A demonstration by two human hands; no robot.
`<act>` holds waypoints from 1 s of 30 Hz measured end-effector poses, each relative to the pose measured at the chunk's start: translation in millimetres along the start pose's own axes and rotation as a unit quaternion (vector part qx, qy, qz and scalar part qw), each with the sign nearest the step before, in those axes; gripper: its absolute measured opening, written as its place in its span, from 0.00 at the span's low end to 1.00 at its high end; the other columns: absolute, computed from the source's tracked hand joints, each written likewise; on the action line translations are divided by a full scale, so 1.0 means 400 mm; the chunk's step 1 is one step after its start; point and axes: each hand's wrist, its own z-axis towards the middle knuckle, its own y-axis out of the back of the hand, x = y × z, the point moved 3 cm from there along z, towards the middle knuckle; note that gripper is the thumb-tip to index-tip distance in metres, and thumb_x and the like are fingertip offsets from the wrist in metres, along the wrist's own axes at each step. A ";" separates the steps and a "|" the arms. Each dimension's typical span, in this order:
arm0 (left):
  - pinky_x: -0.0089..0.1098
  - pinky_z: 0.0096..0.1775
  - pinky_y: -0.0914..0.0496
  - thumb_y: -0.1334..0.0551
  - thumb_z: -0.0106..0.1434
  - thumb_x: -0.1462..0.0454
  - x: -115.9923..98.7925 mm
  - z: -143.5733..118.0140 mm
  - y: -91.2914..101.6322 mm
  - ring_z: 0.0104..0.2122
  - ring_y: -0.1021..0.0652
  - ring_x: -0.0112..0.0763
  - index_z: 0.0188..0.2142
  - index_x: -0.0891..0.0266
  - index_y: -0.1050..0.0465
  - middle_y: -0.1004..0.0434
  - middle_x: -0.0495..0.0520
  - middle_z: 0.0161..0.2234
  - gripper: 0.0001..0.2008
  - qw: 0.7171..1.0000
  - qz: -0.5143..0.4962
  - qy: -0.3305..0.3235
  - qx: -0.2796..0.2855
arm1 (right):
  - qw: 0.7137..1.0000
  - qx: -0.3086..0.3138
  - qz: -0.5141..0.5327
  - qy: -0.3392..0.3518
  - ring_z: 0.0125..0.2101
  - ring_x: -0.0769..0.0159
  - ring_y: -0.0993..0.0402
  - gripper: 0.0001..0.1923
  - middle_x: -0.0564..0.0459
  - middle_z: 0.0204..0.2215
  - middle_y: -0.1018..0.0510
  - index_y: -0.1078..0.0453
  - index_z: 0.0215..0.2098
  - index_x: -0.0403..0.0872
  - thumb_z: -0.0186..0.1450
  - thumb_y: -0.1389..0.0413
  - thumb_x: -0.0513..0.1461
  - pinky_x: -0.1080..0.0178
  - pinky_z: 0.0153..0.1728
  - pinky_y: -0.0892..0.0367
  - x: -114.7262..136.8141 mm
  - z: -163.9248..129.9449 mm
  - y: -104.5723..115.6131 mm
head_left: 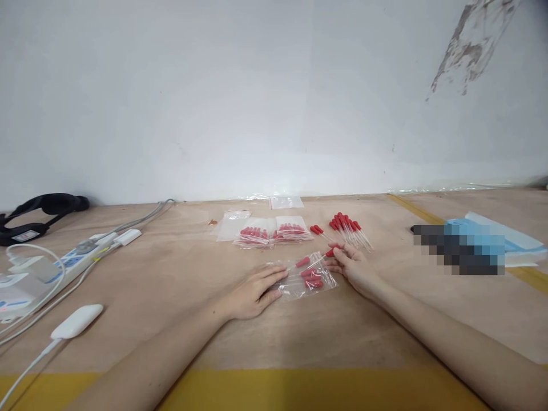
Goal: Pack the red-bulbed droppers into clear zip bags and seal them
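Note:
A clear zip bag (306, 277) lies on the wooden table with several red-bulbed droppers inside. My left hand (253, 293) rests flat on the bag's left end and holds it down. My right hand (353, 267) is at the bag's right end, fingers pinching a red-bulbed dropper (330, 252) at the bag's mouth. Another dropper (303, 262) pokes out of the bag's top edge. A loose pile of droppers (349, 226) lies just beyond my right hand.
Filled bags of droppers (274, 232) and empty clear bags (286, 201) lie farther back. A power strip with cables (72, 258), a white adapter (77, 321) and a black strap (40, 211) sit at the left. Blue cloth (492, 242) lies at the right.

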 end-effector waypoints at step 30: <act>0.41 0.57 0.44 0.50 0.66 0.60 -0.007 0.003 0.008 0.56 0.38 0.36 0.59 0.56 0.49 0.42 0.55 0.57 0.22 1.000 -0.007 -0.018 -0.022 | 0.972 0.135 -0.183 -0.053 0.14 0.76 0.38 0.21 0.60 0.15 0.30 0.31 0.35 0.44 0.54 0.45 0.52 0.71 0.16 0.43 0.021 0.003 -0.025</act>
